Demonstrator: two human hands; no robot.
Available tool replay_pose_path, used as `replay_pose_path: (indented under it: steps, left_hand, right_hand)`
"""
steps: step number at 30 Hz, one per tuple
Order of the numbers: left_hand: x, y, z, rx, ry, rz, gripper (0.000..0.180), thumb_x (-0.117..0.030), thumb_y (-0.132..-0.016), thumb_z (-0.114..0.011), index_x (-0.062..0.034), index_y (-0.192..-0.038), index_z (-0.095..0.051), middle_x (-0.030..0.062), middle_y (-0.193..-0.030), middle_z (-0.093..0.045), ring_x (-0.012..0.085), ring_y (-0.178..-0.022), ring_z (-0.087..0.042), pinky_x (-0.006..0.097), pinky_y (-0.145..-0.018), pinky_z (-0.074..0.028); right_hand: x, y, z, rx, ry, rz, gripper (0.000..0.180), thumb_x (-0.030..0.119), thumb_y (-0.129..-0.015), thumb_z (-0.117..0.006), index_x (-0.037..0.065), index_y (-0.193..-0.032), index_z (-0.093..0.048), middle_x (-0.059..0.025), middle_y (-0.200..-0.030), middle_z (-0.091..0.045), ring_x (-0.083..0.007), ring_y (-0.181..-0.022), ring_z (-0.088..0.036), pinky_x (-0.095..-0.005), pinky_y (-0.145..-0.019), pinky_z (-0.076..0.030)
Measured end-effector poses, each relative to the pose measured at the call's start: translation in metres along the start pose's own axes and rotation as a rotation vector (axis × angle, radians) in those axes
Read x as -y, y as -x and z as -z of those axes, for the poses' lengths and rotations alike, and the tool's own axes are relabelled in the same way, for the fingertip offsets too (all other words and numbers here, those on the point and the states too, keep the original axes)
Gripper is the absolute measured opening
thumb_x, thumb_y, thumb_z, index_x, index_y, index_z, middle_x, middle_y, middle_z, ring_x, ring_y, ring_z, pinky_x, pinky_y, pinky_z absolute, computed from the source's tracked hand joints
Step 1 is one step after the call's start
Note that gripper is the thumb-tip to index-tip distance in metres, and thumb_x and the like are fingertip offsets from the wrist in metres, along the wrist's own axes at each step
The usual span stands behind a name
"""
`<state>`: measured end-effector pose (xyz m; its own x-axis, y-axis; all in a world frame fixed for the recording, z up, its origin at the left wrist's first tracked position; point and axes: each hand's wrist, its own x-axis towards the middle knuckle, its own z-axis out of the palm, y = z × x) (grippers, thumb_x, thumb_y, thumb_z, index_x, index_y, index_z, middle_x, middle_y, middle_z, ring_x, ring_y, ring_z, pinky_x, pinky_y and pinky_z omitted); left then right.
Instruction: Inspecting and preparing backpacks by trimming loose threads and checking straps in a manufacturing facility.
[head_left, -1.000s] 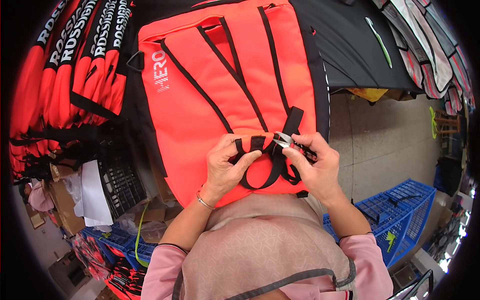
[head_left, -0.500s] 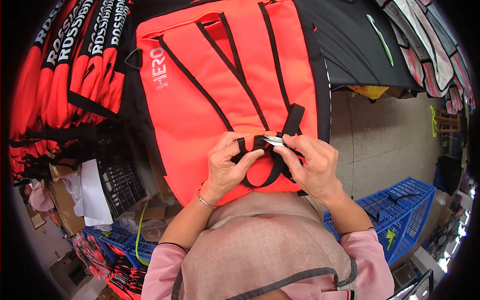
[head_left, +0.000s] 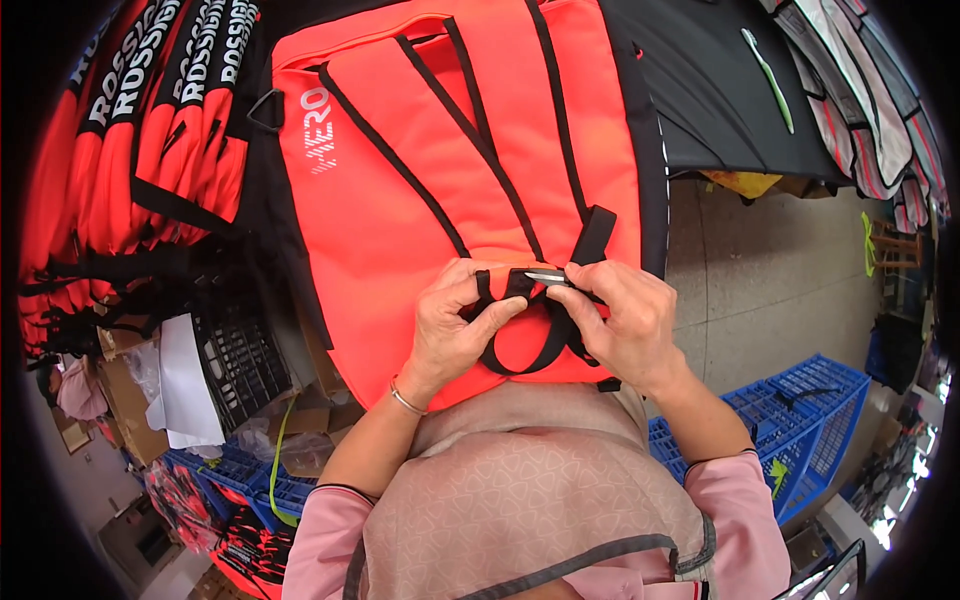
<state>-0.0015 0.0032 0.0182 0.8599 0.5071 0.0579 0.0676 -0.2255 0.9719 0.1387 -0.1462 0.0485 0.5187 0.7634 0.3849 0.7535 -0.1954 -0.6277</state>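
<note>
A large bright orange bag (head_left: 420, 190) with black trim lies flat in front of me, its shoulder straps facing up. My left hand (head_left: 455, 325) pinches a black webbing strap (head_left: 520, 350) that loops at the bag's near edge. My right hand (head_left: 620, 320) holds a small metal snipping tool (head_left: 545, 276) against the same strap, its fingers closed around the tool and the webbing. Both hands meet over the strap, thumbs almost touching.
A stack of similar orange and black bags (head_left: 140, 150) lies to the left. A black fabric piece (head_left: 720, 90) lies at the upper right. Blue plastic crates (head_left: 800, 420) stand on the floor at right, a black crate (head_left: 235, 365) and cardboard boxes at left.
Both hands have shifted slightly up the strap. The metal tool has moved left from beside the right fingers onto the strap between the thumbs.
</note>
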Motion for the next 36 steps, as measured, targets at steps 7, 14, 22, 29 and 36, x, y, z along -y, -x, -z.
replay_pose_path:
  steps: [7,14,22,29,36]
  left_hand:
    - [0.001,0.001,0.003,0.019,0.049,0.051,0.024,-0.007,-0.078,-0.077,-0.0065,-0.102,-0.075,0.0065,-0.101,-0.07,0.0189,-0.094,-0.062,0.032,-0.085,-0.048]
    - [0.0,-0.001,0.003,0.019,0.05,0.055,0.024,-0.005,-0.077,-0.078,-0.0057,-0.101,-0.075,0.0066,-0.101,-0.071,0.0184,-0.095,-0.062,0.032,-0.085,-0.049]
    - [0.001,-0.001,0.003,0.028,0.029,0.026,0.022,-0.005,-0.076,-0.078,-0.005,-0.098,-0.075,0.0056,-0.099,-0.07,0.0175,-0.092,-0.061,0.031,-0.083,-0.048]
    - [0.0,-0.002,0.005,0.049,0.015,0.002,0.02,-0.005,-0.077,-0.078,-0.0045,-0.096,-0.075,0.0058,-0.097,-0.07,0.0182,-0.09,-0.061,0.031,-0.081,-0.048]
    - [0.001,-0.002,0.006,0.061,0.005,-0.005,0.019,-0.005,-0.076,-0.077,-0.0045,-0.095,-0.075,0.0059,-0.097,-0.07,0.0183,-0.091,-0.061,0.031,-0.081,-0.048]
  right_hand:
    - [0.002,0.0,0.009,0.104,-0.523,-0.536,0.013,0.008,-0.084,-0.076,-0.001,-0.09,-0.068,-0.0074,-0.078,-0.071,-0.0067,-0.067,-0.064,-0.0239,-0.058,-0.051]
    - [0.0,0.0,0.009,0.08,-0.254,-0.298,0.021,0.018,-0.079,-0.08,0.003,-0.089,-0.069,-0.0085,-0.072,-0.068,-0.0173,-0.058,-0.065,-0.0282,-0.052,-0.049]
    - [-0.004,-0.007,0.009,0.155,-0.226,-0.256,0.021,0.021,-0.08,-0.079,0.005,-0.086,-0.067,-0.0079,-0.068,-0.066,-0.0177,-0.056,-0.064,-0.0292,-0.051,-0.048]
    - [-0.009,-0.006,0.01,0.248,-0.39,-0.347,0.017,0.016,-0.083,-0.077,0.004,-0.088,-0.067,-0.0071,-0.07,-0.067,-0.0139,-0.059,-0.064,-0.0275,-0.054,-0.049]
    - [-0.008,-0.008,0.01,0.167,-0.598,-0.421,0.014,0.009,-0.084,-0.075,0.001,-0.09,-0.067,-0.0062,-0.071,-0.067,-0.0084,-0.064,-0.063,-0.0243,-0.059,-0.05]
